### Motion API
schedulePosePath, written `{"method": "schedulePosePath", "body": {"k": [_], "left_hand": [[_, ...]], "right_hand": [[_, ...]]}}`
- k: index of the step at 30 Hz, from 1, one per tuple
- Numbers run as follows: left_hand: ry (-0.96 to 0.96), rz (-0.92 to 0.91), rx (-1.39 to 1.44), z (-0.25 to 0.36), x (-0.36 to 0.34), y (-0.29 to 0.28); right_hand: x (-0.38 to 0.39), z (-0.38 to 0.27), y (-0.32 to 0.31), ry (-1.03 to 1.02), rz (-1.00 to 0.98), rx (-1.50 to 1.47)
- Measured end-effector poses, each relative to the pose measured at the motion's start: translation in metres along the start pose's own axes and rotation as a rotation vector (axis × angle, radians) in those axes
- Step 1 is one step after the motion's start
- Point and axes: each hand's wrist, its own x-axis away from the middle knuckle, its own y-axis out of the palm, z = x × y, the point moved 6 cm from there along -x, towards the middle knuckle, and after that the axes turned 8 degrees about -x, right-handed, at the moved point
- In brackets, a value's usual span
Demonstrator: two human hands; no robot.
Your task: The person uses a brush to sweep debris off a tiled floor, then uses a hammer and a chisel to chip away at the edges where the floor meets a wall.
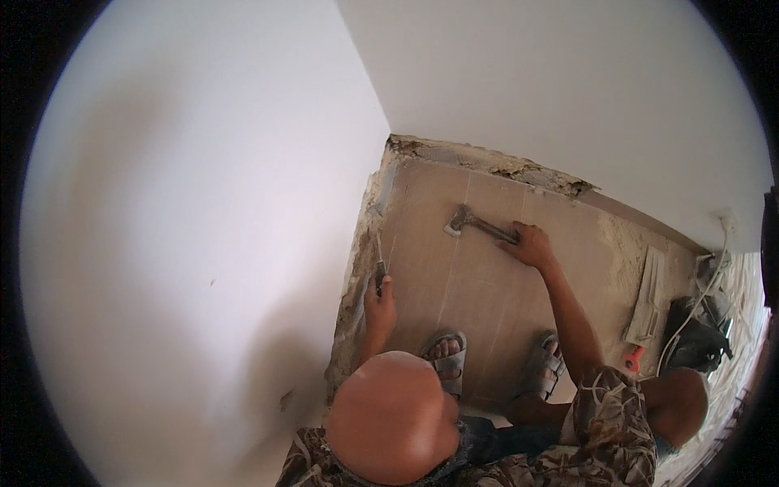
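My right hand (531, 245) is closed round the handle of a hatchet (462, 219), which hangs over the tiled floor with its head pointing left. On the left, my left hand (379, 304) grips a dark-handled tool (380, 272) with a thin metal shaft. That tool points away from me along the rough, chipped strip (354, 284) at the foot of the left wall. Whether its far end touches the strip I cannot tell. The hatchet head and this tool are apart.
Broken plaster (487, 160) runs along the far wall's base. To the right lie a long pale flat board (647, 304), a red-orange object (634, 358), a black bag (702, 333) and a white cable (704, 292). My sandalled feet (449, 357) stand on the floor close to me.
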Motion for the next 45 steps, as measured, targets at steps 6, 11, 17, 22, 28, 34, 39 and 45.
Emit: {"method": "schedulePosePath", "body": {"k": [6, 11, 17, 22, 28, 34, 39, 45], "left_hand": [[-0.246, -0.254, 0.064, 0.011, 0.02, 0.02], [0.078, -0.207, -0.11, 0.028, 0.001, 0.037], [0.567, 0.138, -0.489, 0.054, -0.059, 0.058], [0.624, 0.171, -0.507, 0.106, -0.072, 0.051], [0.186, -0.348, -0.258, 0.102, -0.025, 0.051], [0.162, -0.191, -0.096, 0.075, -0.039, 0.042], [0.104, -0.107, -0.043, 0.057, -0.046, 0.038], [0.057, -0.048, -0.082, 0.038, -0.038, 0.025]], "right_hand": [[0.009, 0.002, 0.003, 0.039, 0.039, -0.016], [0.009, 0.017, 0.005, 0.044, 0.103, -0.071], [0.012, 0.006, -0.002, 0.085, 0.06, -0.03], [0.01, -0.008, -0.002, 0.038, 0.048, -0.072], [0.014, -0.003, -0.004, 0.104, -0.011, -0.074], [0.009, -0.011, 0.001, 0.044, 0.054, -0.079], [0.009, -0.009, 0.0, 0.066, 0.008, -0.094], [0.01, -0.01, -0.004, 0.036, 0.068, -0.098]]}}
